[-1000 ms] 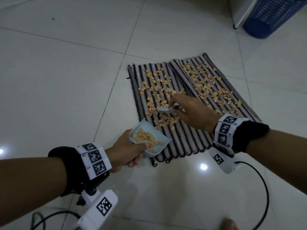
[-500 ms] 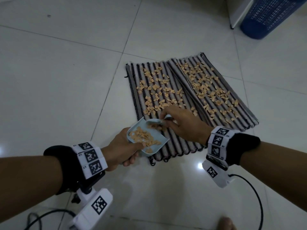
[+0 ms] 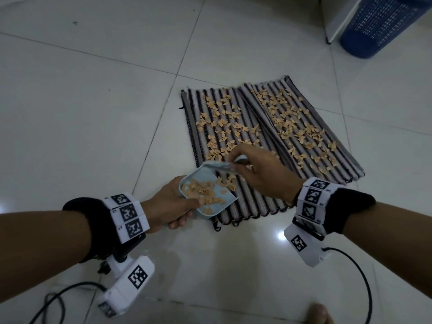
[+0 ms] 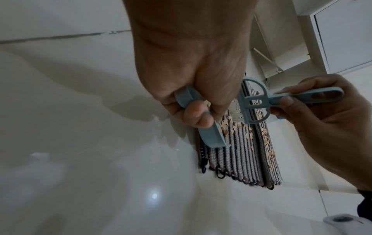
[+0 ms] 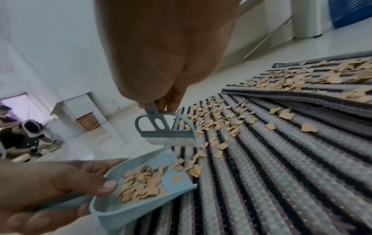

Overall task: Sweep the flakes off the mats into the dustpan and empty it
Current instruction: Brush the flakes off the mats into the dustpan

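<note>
Two striped mats lie side by side on the tiled floor, the left mat (image 3: 257,202) nearer me and the right mat (image 3: 341,171) beside it, both strewn with tan flakes (image 3: 224,122). My left hand (image 3: 168,206) grips a light blue dustpan (image 3: 205,176) by its handle, its mouth resting on the left mat's near part (image 5: 261,174). A heap of flakes (image 5: 141,179) lies in the dustpan (image 5: 141,208). My right hand (image 3: 261,174) pinches the handle of a small blue brush (image 5: 165,127), whose white bristles hang just beyond the pan's lip. A few flakes lie at that lip.
A blue mesh basket (image 3: 383,24) stands at the far right next to white furniture (image 3: 336,19). Cables (image 3: 364,277) trail from both wrist cameras over the floor. A toe (image 3: 320,314) shows at the bottom edge. People sit far off (image 5: 20,135).
My right hand swept the brush along the left mat toward me to the dustpan's mouth, then drew it back slightly. Flakes went into the pan. The left hand held the pan in place.
</note>
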